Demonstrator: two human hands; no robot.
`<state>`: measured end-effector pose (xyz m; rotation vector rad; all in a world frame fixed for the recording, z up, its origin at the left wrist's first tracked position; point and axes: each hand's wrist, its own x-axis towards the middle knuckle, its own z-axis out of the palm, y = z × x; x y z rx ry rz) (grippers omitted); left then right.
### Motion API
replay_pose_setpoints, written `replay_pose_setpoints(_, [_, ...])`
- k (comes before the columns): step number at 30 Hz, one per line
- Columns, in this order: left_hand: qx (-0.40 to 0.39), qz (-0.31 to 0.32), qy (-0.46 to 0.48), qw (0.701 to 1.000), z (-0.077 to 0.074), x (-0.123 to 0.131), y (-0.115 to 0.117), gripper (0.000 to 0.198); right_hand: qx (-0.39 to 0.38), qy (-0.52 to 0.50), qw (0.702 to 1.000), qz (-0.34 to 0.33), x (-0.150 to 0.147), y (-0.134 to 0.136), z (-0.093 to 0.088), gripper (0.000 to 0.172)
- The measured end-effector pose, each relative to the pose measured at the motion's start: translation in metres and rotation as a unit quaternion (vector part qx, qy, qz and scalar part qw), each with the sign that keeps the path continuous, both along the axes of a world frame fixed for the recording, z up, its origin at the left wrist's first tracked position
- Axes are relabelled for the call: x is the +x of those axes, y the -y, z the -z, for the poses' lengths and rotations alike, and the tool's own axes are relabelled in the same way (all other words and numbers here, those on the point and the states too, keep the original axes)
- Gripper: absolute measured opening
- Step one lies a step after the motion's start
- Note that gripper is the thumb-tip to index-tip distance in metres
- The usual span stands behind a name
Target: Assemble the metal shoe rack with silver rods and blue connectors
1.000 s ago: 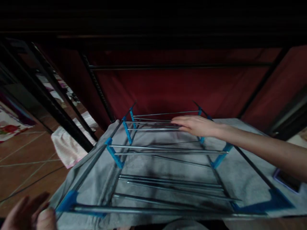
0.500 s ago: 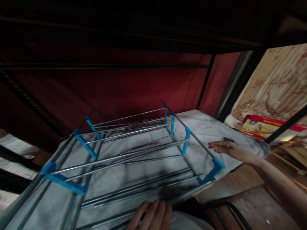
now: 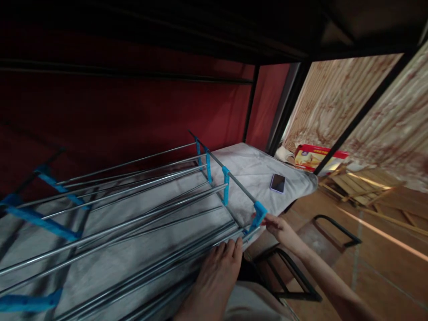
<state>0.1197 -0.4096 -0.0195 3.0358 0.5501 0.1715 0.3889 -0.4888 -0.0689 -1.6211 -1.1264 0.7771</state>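
A rack of metal tubes (image 3: 150, 223) and blue plastic connectors lies on a grey bedspread. My left hand (image 3: 219, 269) is closed over a tube at the rack's near edge, its fingertips curled across the top. At the near right corner, my right hand (image 3: 279, 229) grips the blue connector (image 3: 259, 215), the thumb and part of the fingers hidden behind it. Several tubes run between this right side frame and the left side frame, whose blue connector (image 3: 43, 220) shows at the left. Some loose tubes (image 3: 147, 278) lie along the near edge.
A phone (image 3: 277, 183) rests on the bedspread (image 3: 247, 158) to the right. Black bed-frame posts (image 3: 296, 102) rise around me. Beyond the bed are a red and yellow box (image 3: 317, 158), a folded wooden piece (image 3: 361, 187) and a black metal-framed seat (image 3: 290, 276).
My view has swung to the right. My right hand has come from above the bedspread onto the corner connector. My left hand has moved along the near edge towards that corner.
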Motion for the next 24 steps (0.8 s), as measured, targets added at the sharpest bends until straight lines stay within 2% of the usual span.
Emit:
replay_pose_setpoints(2, [-0.02,-0.009,0.012,1.0,-0.002,0.005,-0.001,0.076,0.006,-0.02,1.0,0.0,-0.005,0.005,-0.007,0.041])
replay_pose_setpoints(7, [-0.09,-0.005,0.041,0.995,-0.004,0.003,-0.007,0.084,0.021,-0.041,0.999,-0.02,-0.014,0.011,-0.024,0.045])
replay_pose_setpoints(12, [-0.07,-0.024,0.045,0.996,-0.015,0.007,-0.012,0.073,0.056,-0.094,0.993,-0.045,-0.015,0.004,-0.037,0.049])
replay_pose_setpoints(18, [-0.044,-0.033,0.014,0.998,-0.036,0.018,-0.007,0.072,0.089,-0.176,0.979,-0.055,-0.013,-0.004,-0.032,0.056])
replay_pose_setpoints(21, [-0.032,-0.03,0.016,0.999,-0.043,0.03,-0.001,0.064,0.127,-0.252,0.958,-0.047,-0.018,-0.01,-0.028,0.049])
replay_pose_setpoints(24, [0.003,-0.021,0.023,0.999,-0.045,0.05,0.007,0.06,0.134,-0.311,0.941,0.001,-0.028,-0.018,-0.029,0.041])
